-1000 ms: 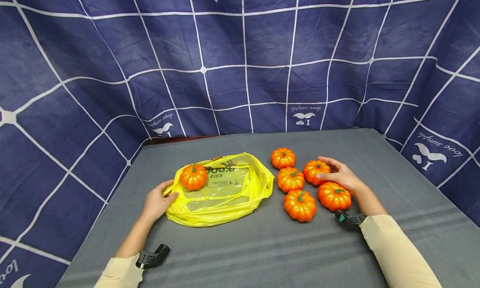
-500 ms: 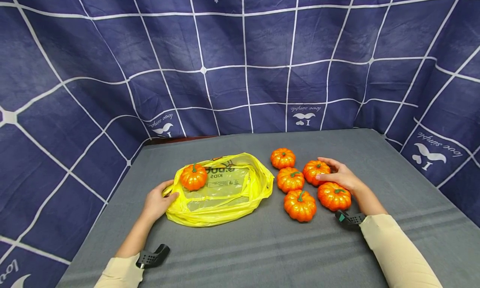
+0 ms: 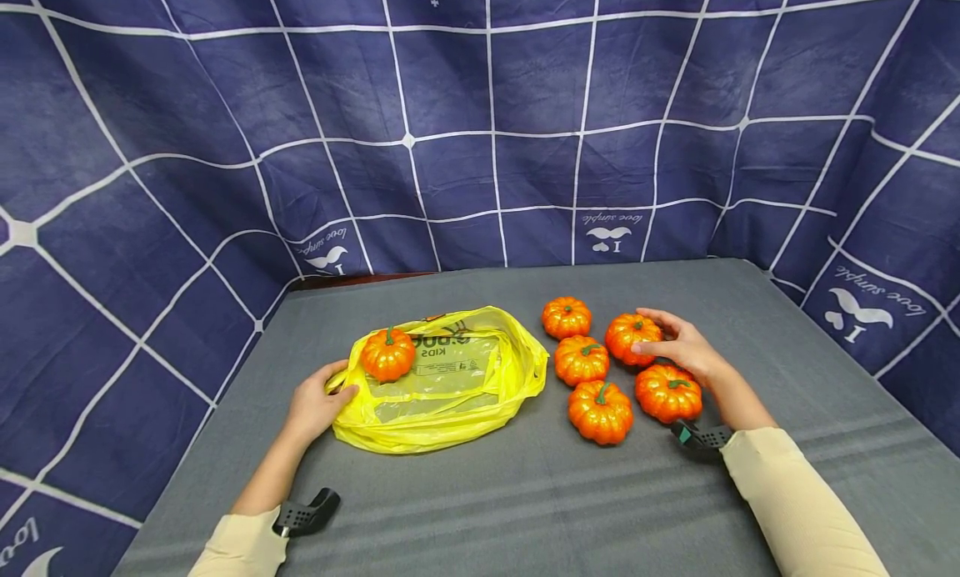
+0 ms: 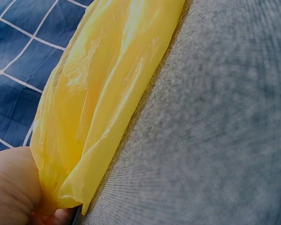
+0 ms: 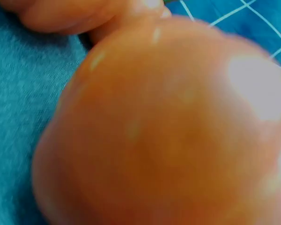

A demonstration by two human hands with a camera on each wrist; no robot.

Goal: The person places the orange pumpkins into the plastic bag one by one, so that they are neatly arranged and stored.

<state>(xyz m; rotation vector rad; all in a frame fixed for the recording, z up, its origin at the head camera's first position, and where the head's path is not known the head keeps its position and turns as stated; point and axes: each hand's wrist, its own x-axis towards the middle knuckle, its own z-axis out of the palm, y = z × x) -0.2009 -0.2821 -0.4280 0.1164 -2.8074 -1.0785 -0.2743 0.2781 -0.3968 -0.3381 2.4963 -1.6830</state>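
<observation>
A yellow plastic bag [image 3: 431,435] lies spread with its mouth facing up, and one orange pumpkin [image 3: 387,356] sits inside at its left end. My left hand [image 3: 317,402] pinches the bag's left rim; the left wrist view has the same hand [image 4: 11,183] at the gathered yellow plastic [image 4: 112,84]. Over on the right, my right hand [image 3: 693,353] holds a small orange pumpkin [image 3: 628,335] between thumb and fingers. Just below that hand is another pumpkin [image 3: 669,393], apparently the big blurred orange shape [image 5: 154,126] filling the right wrist view, where my fingers are hidden.
Three more pumpkins stand between bag and right hand: a back one [image 3: 566,318], a middle one [image 3: 581,360] and a front one [image 3: 600,412]. Grey cloth [image 3: 480,510] covers the table. A blue curtain [image 3: 536,173] with white lines hangs behind and at both sides.
In the last half second my right hand and its pumpkin have shifted slightly up and away from me. The left hand and the bag stay put.
</observation>
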